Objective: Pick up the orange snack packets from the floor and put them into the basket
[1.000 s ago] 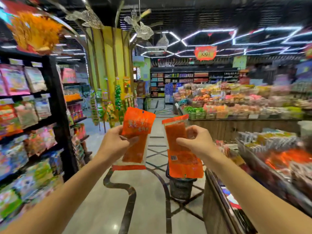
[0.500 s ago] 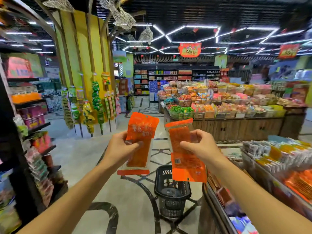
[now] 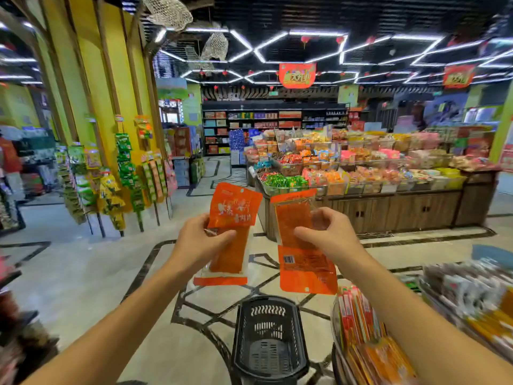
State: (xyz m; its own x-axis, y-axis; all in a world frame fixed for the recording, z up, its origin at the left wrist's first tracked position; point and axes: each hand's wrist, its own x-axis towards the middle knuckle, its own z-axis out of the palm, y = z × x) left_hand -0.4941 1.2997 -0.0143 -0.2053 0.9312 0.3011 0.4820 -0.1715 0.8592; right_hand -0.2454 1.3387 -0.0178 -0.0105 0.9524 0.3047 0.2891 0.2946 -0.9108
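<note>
I hold two orange snack packets upright at chest height. My left hand (image 3: 201, 240) grips one orange packet (image 3: 231, 218) that shows its printed front. My right hand (image 3: 330, 236) grips the other orange packet (image 3: 301, 262), which shows its back with a barcode. A black plastic basket (image 3: 269, 337) stands on the floor below and between my hands, and its inside looks empty. Both packets hang well above the basket's rim.
A snack display bin (image 3: 369, 337) stands close at the right, with more packets behind my right arm. A long wooden counter (image 3: 388, 209) of sweets lies ahead to the right. A yellow pillar (image 3: 91, 93) with hanging snack racks stands at the left. Tiled floor (image 3: 83, 273) spreads between them.
My view has turned and moved forward, so the basket now sits nearer and more central below my hands. Both hands keep the same grip on the packets.
</note>
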